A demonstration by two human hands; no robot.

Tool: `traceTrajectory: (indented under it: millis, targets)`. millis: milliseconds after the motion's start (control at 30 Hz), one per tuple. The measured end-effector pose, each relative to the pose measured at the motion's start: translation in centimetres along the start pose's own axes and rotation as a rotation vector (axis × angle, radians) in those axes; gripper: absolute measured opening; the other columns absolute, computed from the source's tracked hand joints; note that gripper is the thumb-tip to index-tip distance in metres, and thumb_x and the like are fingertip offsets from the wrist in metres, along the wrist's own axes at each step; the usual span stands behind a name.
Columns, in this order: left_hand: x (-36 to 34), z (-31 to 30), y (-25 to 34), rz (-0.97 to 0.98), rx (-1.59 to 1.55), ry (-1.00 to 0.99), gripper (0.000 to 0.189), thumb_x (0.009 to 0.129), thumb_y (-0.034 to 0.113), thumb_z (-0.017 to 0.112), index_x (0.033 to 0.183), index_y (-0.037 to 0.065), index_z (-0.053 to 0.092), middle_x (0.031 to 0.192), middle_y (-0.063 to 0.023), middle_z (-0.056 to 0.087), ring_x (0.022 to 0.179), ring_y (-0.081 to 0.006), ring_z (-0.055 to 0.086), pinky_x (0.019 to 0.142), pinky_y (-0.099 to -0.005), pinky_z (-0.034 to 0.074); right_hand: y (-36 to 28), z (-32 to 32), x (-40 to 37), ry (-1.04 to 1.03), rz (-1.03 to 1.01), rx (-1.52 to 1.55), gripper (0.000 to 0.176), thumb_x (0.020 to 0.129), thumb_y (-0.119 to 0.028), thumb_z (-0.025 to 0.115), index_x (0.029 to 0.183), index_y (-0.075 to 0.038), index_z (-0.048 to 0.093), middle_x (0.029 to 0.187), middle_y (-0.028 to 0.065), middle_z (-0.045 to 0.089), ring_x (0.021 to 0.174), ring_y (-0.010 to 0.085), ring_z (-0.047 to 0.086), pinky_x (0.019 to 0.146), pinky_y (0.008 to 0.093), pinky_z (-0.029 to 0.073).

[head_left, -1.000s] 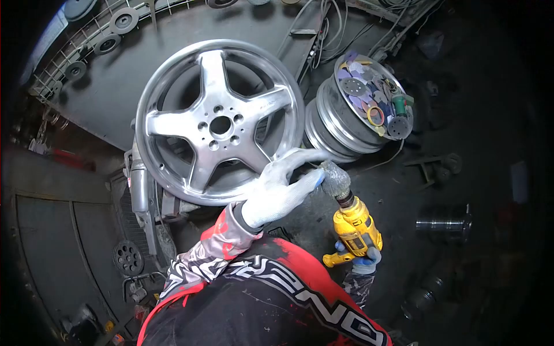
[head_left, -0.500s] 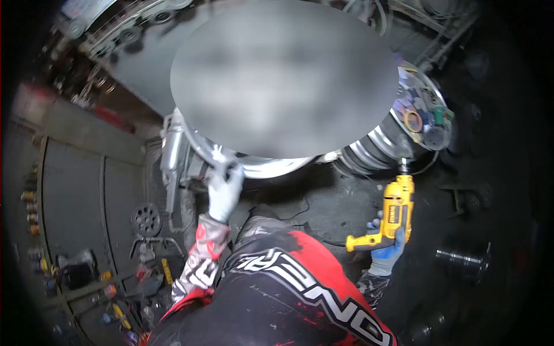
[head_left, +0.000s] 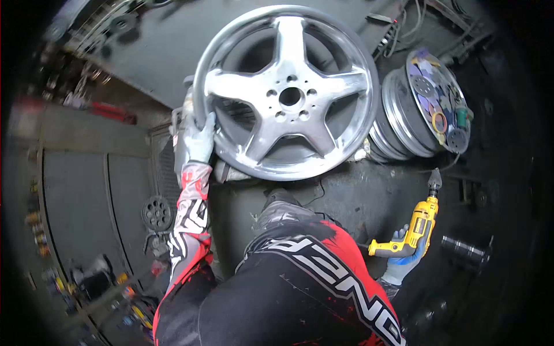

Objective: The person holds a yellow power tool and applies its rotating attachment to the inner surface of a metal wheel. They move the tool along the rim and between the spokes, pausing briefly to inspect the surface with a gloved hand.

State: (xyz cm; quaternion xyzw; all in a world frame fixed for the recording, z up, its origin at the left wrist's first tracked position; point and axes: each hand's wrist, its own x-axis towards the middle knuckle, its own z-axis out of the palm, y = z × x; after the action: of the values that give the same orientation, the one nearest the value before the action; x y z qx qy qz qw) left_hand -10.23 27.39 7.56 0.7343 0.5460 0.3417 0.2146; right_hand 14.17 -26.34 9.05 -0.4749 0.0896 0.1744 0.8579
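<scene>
A bright silver five-spoke alloy wheel (head_left: 262, 92) stands in front of me, its face toward me. My left hand (head_left: 199, 140), in a pale glove, is closed around the left edge of the rim, with the thumb on the inner side. My right hand (head_left: 405, 254), in a grey and blue glove, is wrapped around a yellow electric drill (head_left: 422, 226). A small conical sanding attachment (head_left: 435, 180) sits in the drill's chuck and points up, apart from the wheel.
Right of the wheel, stacked rims (head_left: 393, 109) carry a round tray of sanding discs (head_left: 424, 86), tape and small tools. A metal cylinder (head_left: 466, 250) lies at the far right. Panels (head_left: 75, 202) and scattered tools are at the left; a perforated disc (head_left: 157, 213) is beside them.
My left hand has moved left and up, from the wheel's lower edge to its left side. My right hand has carried the drill to the right and slightly down. A grey blur covered the wheel before.
</scene>
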Motion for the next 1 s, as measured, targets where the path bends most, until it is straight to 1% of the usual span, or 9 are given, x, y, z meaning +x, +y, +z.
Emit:
traceTrajectory:
  millis: [100, 167, 233, 333, 500, 633, 767, 933, 1000]
  targets:
    - [0.2, 0.4, 1.6, 0.003, -0.127, 0.002, 0.056, 0.094, 0.042, 0.071, 0.129, 0.000, 0.062, 0.114, -0.0235, 0.071, 0.107, -0.0354, 0.068, 0.094, -0.0408, 0.051, 0.1, 2.7, -1.1, 0.115, -0.030, -0.017, 0.056, 0.102, -0.043, 0.057, 0.143, -0.006, 0.047, 0.113, 0.0163, 0.066, 0.092, 0.0249, 0.070, 0.084, 0.0402, 0.060]
    - [0.8, -1.2, 3.4, -0.114, -0.170, -0.205, 0.055, 0.100, 0.032, 0.064, 0.145, 0.001, 0.052, 0.132, -0.0165, 0.067, 0.123, -0.0272, 0.064, 0.103, -0.0362, 0.048, 0.4, 4.3, -1.5, 0.165, -0.032, 0.008, 0.051, 0.103, -0.041, 0.055, 0.139, -0.006, 0.051, 0.110, 0.0163, 0.066, 0.091, 0.0247, 0.070, 0.082, 0.0410, 0.061]
    - [1.8, -0.2, 0.5, 0.052, -0.052, -0.178, 0.048, 0.103, 0.028, 0.060, 0.140, -0.003, 0.055, 0.123, -0.0165, 0.070, 0.115, -0.0238, 0.066, 0.099, -0.0346, 0.049, 0.8, 6.1, -2.1, 0.204, -0.079, -0.034, 0.051, 0.103, -0.042, 0.056, 0.138, -0.006, 0.053, 0.109, 0.0168, 0.067, 0.091, 0.0249, 0.070, 0.082, 0.0412, 0.061]
    - [1.7, -0.8, 2.1, -0.119, -0.168, -0.253, 0.040, 0.103, 0.028, 0.062, 0.125, -0.004, 0.066, 0.115, -0.0174, 0.072, 0.106, -0.0243, 0.068, 0.094, -0.0366, 0.050, 1.0, 7.6, -2.3, 0.274, -0.061, -0.031, 0.052, 0.101, -0.044, 0.058, 0.137, -0.007, 0.054, 0.108, 0.0168, 0.068, 0.090, 0.0258, 0.071, 0.082, 0.0416, 0.060]
    - [2.4, 0.2, 1.6, 0.017, -0.368, -0.190, 0.037, 0.101, 0.027, 0.065, 0.124, -0.002, 0.067, 0.113, -0.0137, 0.072, 0.101, -0.0204, 0.067, 0.090, -0.0348, 0.051, 1.0, 9.5, -2.2, 0.336, -0.070, -0.041, 0.051, 0.099, -0.044, 0.060, 0.136, -0.009, 0.054, 0.107, 0.0153, 0.066, 0.091, 0.0254, 0.068, 0.082, 0.0428, 0.058]
    - [4.4, -0.6, 3.3, 0.112, -0.178, -0.168, 0.034, 0.100, 0.029, 0.068, 0.118, 0.000, 0.070, 0.102, -0.0129, 0.072, 0.088, -0.0194, 0.066, 0.082, -0.0349, 0.051, 1.0, 9.3, -1.9, 0.341, -0.056, -0.045, 0.050, 0.100, -0.043, 0.059, 0.136, -0.009, 0.054, 0.106, 0.0152, 0.066, 0.090, 0.0251, 0.068, 0.081, 0.0425, 0.058]
    - [8.5, -0.9, 6.7, 0.001, -0.134, -0.312, 0.034, 0.096, 0.033, 0.072, 0.106, 0.000, 0.072, 0.073, -0.0033, 0.064, 0.068, -0.0097, 0.058, 0.065, -0.0287, 0.048, 0.8, 10.1, -2.1, 0.345, -0.081, -0.092, 0.050, 0.102, -0.042, 0.057, 0.137, -0.007, 0.054, 0.107, 0.0156, 0.067, 0.089, 0.0247, 0.068, 0.081, 0.0427, 0.058]
    - [15.7, 1.7, 11.0, 0.194, -0.074, -0.509, 0.040, 0.094, 0.038, 0.074, 0.107, 0.000, 0.072, 0.072, -0.0057, 0.065, 0.068, -0.0095, 0.060, 0.065, -0.0294, 0.050, 0.2, 9.6, -2.5, 0.231, -0.094, -0.166, 0.052, 0.104, -0.041, 0.054, 0.143, -0.006, 0.050, 0.112, 0.0178, 0.066, 0.087, 0.0242, 0.067, 0.080, 0.0424, 0.058]
    - [18.5, 3.5, 11.8, 0.498, 0.034, -0.487, 0.048, 0.091, 0.043, 0.075, 0.114, 0.001, 0.072, 0.086, -0.0122, 0.073, 0.071, -0.0149, 0.067, 0.069, -0.0312, 0.053, -0.2, 8.3, -2.7, 0.182, -0.058, -0.167, 0.054, 0.105, -0.039, 0.052, 0.147, -0.006, 0.046, 0.116, 0.0195, 0.064, 0.088, 0.0248, 0.066, 0.083, 0.0425, 0.057]
